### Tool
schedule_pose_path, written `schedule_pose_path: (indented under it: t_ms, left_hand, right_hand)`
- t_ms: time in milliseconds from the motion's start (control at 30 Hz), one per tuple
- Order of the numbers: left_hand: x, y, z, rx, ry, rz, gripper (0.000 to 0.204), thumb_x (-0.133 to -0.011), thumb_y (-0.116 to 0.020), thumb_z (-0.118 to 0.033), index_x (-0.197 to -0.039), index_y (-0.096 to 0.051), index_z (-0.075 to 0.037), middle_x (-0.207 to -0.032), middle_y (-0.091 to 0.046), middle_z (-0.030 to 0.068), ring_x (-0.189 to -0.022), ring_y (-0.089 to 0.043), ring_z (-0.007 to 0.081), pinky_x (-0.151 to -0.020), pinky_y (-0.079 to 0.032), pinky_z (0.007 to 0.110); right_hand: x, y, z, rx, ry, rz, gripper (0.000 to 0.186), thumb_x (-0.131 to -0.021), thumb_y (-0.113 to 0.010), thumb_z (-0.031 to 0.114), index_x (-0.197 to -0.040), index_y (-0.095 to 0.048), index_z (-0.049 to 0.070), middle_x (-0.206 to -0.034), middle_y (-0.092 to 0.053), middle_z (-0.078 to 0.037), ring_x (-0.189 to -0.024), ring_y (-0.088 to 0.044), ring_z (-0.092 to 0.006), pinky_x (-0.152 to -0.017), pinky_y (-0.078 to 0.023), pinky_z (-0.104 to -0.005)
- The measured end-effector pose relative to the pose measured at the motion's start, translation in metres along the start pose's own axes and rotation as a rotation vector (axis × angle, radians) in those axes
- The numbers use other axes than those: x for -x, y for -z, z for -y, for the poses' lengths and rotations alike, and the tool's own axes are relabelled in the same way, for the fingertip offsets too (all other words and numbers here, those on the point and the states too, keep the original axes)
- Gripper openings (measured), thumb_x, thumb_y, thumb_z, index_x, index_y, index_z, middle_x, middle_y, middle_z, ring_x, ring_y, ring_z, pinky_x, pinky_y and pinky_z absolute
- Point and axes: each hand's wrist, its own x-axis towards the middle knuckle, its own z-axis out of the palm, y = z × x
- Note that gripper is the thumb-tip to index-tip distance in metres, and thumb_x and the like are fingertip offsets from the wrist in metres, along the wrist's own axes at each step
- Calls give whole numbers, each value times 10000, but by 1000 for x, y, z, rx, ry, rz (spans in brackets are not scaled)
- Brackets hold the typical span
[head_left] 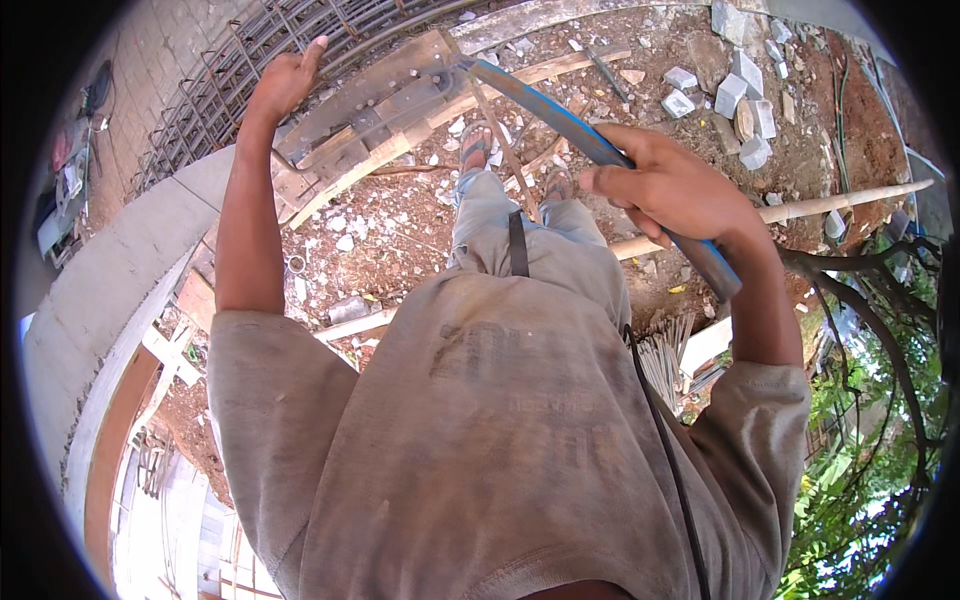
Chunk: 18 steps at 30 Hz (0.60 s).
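Observation:
My right hand is wrapped round a long, slightly curved pipe handle, dark grey with worn blue paint. Its far end reaches a wooden bench, where short metal pegs stand up from the boards. A thin metal rod lies along the bench among them. Over the bench's left end, my left hand is closed with the thumb stuck out; its curled fingers are hidden, so what they hold cannot be made out. Right behind that hand lies a cage of steel reinforcing bars.
My sandalled feet stand on rubble-strewn soil beside the bench. Broken concrete blocks lie at the far right. A bamboo pole crosses by my right forearm, near tree branches. A curved concrete edge runs along the left.

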Motion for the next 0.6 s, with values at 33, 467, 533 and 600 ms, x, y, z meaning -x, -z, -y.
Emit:
schedule_pose_path:
  t_ms: [33, 467, 533, 600]
  left_hand:
    - [-7, -11, 9, 17, 17, -35, 841, -973, -324, -672, -808, -696, 65, -855, -661, 325, -878, -639, 478, -860, -472, 507]
    - [-54, -72, 22, 157, 127, -36, 835, -932, -344, -736, -903, -727, 6, -1000, -672, 318, -1045, -638, 442, -945, -464, 467]
    - [-52, -75, 19, 153, 44, -30, 831, -926, -351, -743, -932, -731, -5, -1052, -673, 309, -1096, -625, 432, -969, -452, 461]
    - [-54, -74, 19, 144, 44, 43, 888, -912, -285, -786, -1046, -723, -26, -1120, -666, 294, -1140, -602, 434, -1002, -427, 469]
  right_hand:
    - [-8, -4, 1, 13, 13, -3, 306, -913, -624, 266, -1049, -558, 0, -556, -471, 23, -383, -452, -74, -381, -381, -259]
    - [-47, 25, 32, 30, -101, -41, 297, -867, -606, 268, -973, -598, -9, -616, -517, 1, -444, -499, -91, -426, -431, -273]
    - [-49, 29, 41, 32, -154, -12, 283, -888, -607, 242, -1033, -592, -1, -653, -508, 22, -437, -472, -63, -403, -411, -256]
    - [-52, 31, 52, 99, -184, 11, 289, -900, -605, 243, -1051, -586, -2, -662, -514, 20, -440, -474, -59, -404, -412, -248]
